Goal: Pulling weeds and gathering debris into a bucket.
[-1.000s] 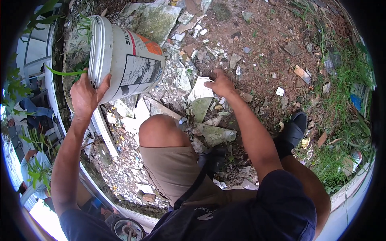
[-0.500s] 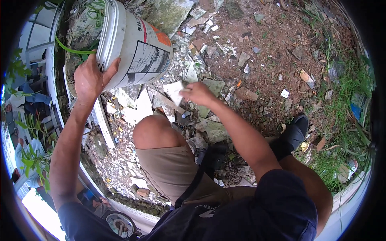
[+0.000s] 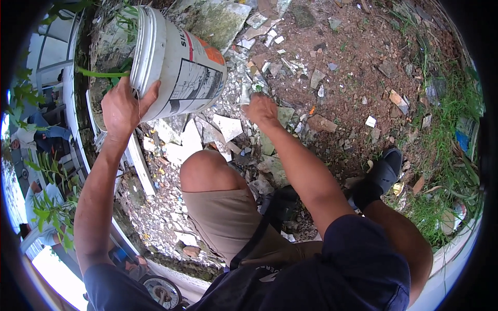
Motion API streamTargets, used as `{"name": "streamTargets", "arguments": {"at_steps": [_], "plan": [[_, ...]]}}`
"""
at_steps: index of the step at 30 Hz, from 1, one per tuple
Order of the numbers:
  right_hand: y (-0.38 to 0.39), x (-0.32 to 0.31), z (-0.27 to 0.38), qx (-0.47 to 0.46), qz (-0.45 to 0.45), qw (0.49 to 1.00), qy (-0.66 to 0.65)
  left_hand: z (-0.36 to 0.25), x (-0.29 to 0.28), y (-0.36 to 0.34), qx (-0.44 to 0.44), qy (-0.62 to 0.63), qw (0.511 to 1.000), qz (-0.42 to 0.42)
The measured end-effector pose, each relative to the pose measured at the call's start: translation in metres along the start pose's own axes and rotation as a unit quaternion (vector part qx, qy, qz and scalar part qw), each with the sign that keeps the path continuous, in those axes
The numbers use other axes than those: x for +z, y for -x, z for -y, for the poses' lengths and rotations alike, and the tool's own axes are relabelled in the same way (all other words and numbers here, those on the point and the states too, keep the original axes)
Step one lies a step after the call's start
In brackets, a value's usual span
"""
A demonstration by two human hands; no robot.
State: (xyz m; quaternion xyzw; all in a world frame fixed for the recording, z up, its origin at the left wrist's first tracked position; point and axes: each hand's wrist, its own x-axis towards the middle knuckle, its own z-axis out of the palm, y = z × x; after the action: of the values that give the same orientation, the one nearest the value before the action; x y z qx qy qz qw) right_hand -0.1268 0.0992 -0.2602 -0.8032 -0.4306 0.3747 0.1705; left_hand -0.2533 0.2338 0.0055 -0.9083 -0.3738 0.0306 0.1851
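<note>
My left hand (image 3: pixel 121 108) is closed on the rim of a white plastic bucket (image 3: pixel 199 83), thumb on the outer wall. The bucket is tipped on its side with its mouth to the left, and its inside is hidden. My right hand (image 3: pixel 261 110) is down at the rubble just right of the bucket, fingers bent and bunched at a pale shard (image 3: pixel 245 95). Whatever lies under those fingertips is hidden. Below the bucket, a white piece of broken tile (image 3: pixel 228 127) rests on other fragments, apart from both hands.
Broken tile and stone cover the soil around my bent knee (image 3: pixel 208 168). A large mossy slab (image 3: pixel 220 23) lies beyond the bucket. White strips (image 3: pixel 142 165) lie left of the knee. Grass (image 3: pixel 441 150) grows at the right. People and a wheel (image 3: pixel 160 291) show beyond the left edge.
The white tile piece has left my right hand and now lies on the rubble. That hand has moved slightly up and right, to the shards. My left hand still grips the bucket.
</note>
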Motion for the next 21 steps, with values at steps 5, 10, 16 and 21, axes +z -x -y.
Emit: {"name": "streamTargets", "arguments": {"at_steps": [5, 10, 16, 21], "plan": [[0.021, 0.015, 0.029, -0.057, 0.163, 0.98, -0.099, -0.004, 0.0, -0.002, -0.008, 0.014, 1.0, 0.007], [0.037, -0.003, 0.015, -0.04, 0.073, 0.995, 0.058, 0.002, -0.003, 0.0, -0.01, 0.009, 1.0, 0.009], [0.043, -0.027, -0.047, -0.117, 0.057, 0.975, 0.183, -0.003, 0.001, -0.002, -0.007, 0.005, 1.0, 0.016], [0.039, -0.053, -0.073, -0.202, 0.127, 0.952, 0.19, -0.003, -0.004, -0.001, -0.022, -0.001, 0.999, 0.029]]}}
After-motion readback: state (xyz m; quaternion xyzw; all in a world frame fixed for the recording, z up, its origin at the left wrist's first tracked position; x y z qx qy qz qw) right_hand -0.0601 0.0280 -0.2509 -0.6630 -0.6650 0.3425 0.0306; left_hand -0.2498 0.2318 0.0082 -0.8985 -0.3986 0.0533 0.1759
